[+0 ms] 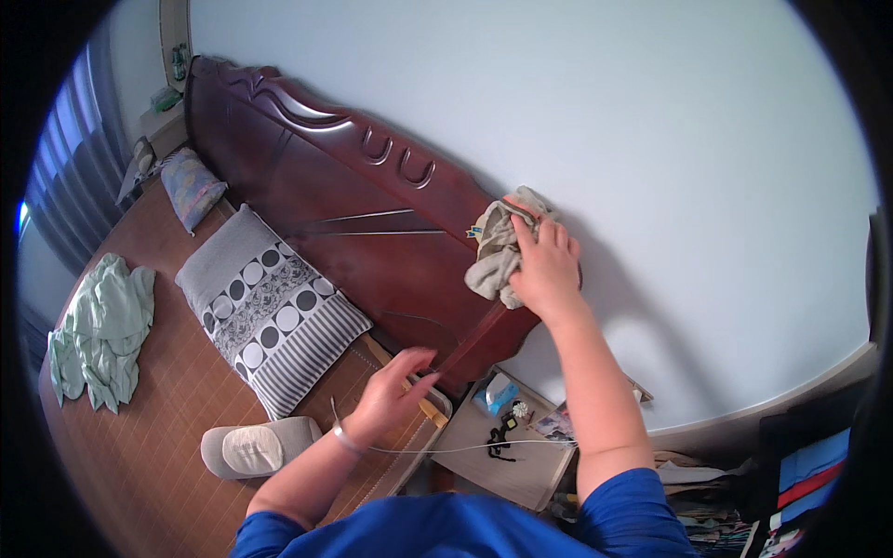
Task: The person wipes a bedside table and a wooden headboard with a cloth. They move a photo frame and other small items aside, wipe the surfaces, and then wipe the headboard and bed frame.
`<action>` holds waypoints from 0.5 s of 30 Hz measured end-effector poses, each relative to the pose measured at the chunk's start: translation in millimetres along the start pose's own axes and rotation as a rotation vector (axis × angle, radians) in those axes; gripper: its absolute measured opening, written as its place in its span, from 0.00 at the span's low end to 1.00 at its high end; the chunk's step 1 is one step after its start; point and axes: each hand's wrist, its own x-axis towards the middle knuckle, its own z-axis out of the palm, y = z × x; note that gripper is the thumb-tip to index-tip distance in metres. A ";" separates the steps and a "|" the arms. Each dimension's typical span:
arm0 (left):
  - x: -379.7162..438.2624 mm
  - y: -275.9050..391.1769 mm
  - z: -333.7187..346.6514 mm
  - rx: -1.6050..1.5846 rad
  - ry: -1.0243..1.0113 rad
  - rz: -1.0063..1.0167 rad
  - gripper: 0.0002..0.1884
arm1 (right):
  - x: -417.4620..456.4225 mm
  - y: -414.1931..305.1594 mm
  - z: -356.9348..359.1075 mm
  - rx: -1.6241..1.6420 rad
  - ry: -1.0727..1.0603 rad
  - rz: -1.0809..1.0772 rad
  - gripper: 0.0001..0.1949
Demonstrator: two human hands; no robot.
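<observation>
My right hand (548, 268) presses a crumpled grey-beige cloth (499, 240) against the upper corner of a dark red-brown wooden headboard (335, 188). Part of the cloth lies bunched under the palm and fingers, and it hides that corner. Lower down, my left hand (394, 390) hovers with its fingers apart and nothing in them, close to the headboard's near side edge. A metal bracelet (345, 438) circles the left wrist. Beneath that hand, a long yellowish stick (431, 411) lies along the edge of the bed, partly hidden.
On the bed's brown mat (174, 376) lie a grey patterned pillow (272, 307), a small cushion (254, 450), a pale green garment (104, 331) and a floral pillow (192, 188). A bedside table (516, 474) holds a blue-white packet (497, 394) and black straps (499, 439). A white cable (460, 446) crosses above it.
</observation>
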 end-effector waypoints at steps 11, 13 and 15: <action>192.9 18.4 79.5 0.358 0.504 0.305 0.43 | -2.9 24.2 -5.0 0.389 0.131 -0.170 0.29; 202.4 43.1 97.5 0.427 0.546 0.179 0.43 | -20.2 57.2 -5.5 0.415 0.273 -0.098 0.26; 214.8 49.1 95.6 0.491 0.631 0.155 0.37 | -32.9 69.4 3.6 0.466 0.415 -0.019 0.24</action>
